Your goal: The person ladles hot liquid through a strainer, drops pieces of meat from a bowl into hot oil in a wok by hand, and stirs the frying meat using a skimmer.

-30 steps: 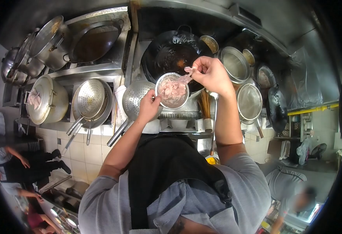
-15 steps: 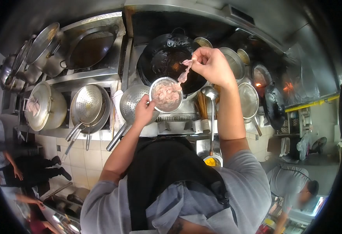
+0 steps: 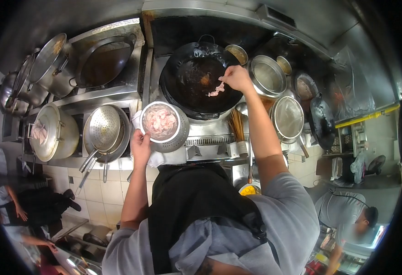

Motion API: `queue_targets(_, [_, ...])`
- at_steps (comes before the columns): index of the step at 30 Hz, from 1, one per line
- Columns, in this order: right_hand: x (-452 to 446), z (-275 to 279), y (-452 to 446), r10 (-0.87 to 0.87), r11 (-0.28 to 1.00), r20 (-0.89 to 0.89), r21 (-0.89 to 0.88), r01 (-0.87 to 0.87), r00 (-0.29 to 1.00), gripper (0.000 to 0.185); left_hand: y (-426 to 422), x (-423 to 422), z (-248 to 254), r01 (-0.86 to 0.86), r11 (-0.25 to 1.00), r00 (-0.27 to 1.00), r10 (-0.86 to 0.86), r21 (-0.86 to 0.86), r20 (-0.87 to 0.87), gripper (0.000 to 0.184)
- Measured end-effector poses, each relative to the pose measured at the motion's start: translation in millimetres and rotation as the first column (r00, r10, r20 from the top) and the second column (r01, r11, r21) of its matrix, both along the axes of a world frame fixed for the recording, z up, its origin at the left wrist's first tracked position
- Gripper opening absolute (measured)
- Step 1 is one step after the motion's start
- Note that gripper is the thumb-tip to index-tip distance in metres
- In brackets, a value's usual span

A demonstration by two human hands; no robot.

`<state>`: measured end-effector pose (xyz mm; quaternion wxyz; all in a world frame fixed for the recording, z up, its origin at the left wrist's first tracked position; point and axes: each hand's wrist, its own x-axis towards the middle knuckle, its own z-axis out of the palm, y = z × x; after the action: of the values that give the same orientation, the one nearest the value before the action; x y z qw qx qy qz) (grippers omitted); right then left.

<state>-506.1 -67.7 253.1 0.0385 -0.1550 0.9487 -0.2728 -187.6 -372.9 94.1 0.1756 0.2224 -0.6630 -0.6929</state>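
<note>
Meat strip (image 3: 216, 90), limp and pink, now hangs over the round black metal wok (image 3: 174, 97), pinched in the right hand's (image 3: 238, 78) grip; the left hand (image 3: 141, 142), clasping its edge, has drawn the round silvery metal bowl (image 3: 178, 123) of pieces away.

The left hand (image 3: 141, 143) and bowl (image 3: 160, 121) have moved left, away from the wok (image 3: 200, 78); the right hand (image 3: 237, 79) now dangles meat (image 3: 216, 89) over it.

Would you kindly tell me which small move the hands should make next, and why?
I would probably lower the right hand slightly and release the meat strip: it hangs over the wok, pinched at the fingertips, while the left hand holds the bowl off to the side.
</note>
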Motion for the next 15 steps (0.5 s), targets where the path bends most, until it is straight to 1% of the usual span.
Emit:
queue_targets(1, [-11.2,-19.5,1.0,-0.037,0.999,0.022,0.037,0.037,0.999,0.026,-7.0,2.9,-12.2,-0.021,0.999,1.000,0.022,-0.036,0.007,0.008])
queue_targets(3, [-28.2,-44.1,-1.1,-0.099,0.991,0.093,0.098,0.089,0.991,0.023,-10.6,8.7,-9.9,-0.042,0.999,0.999,0.042,-0.016,-0.001,0.008])
queue_targets(4, [-36.3,-57.4,-1.8,-0.095,0.991,0.096,0.098,0.086,0.991,0.023,-11.4,11.0,-9.6,-0.060,0.998,0.998,0.060,0.006,-0.010,0.008])
queue_targets(5, [-43.8,-70.9,-2.3,-0.113,0.985,0.059,0.134,0.104,0.992,0.024,-10.9,11.8,-10.0,-0.068,0.996,0.997,0.071,0.061,-0.041,0.008])
queue_targets(6, [-51.7,-84.6,-1.9,-0.129,0.978,0.023,0.169,0.124,0.991,0.026,-10.8,13.8,-11.2,-0.073,0.995,0.997,0.075,0.061,-0.037,0.008])
queue_targets(7, [-59.4,-95.8,-2.2,-0.124,0.978,0.026,0.170,0.118,0.992,0.026,-11.6,16.0,-12.2,-0.076,0.996,0.996,0.078,0.051,-0.042,0.009])
queue_targets(8, [-67.6,-106.7,-2.7,-0.156,0.971,0.035,0.190,0.147,0.987,0.025,-11.8,18.4,-13.5,-0.080,0.996,0.996,0.082,0.040,-0.047,0.009])
queue_targets(9, [-73.2,-113.7,-4.2,-0.188,0.962,0.042,0.211,0.175,0.981,0.024,-10.4,20.5,-9.6,-0.087,0.995,0.995,0.088,0.041,-0.043,0.009])
queue_targets(13, [-92.9,-133.9,-10.8,-0.203,0.959,0.039,0.212,0.190,0.979,0.025,-2.7,28.2,3.2,-0.098,0.995,0.995,0.098,0.022,-0.008,0.009])
queue_targets(15, [-101.7,-139.1,-14.1,-0.190,0.915,0.004,0.363,0.176,0.982,0.029,2.0,32.7,6.0,-0.117,0.993,0.993,0.117,0.025,0.011,0.009])
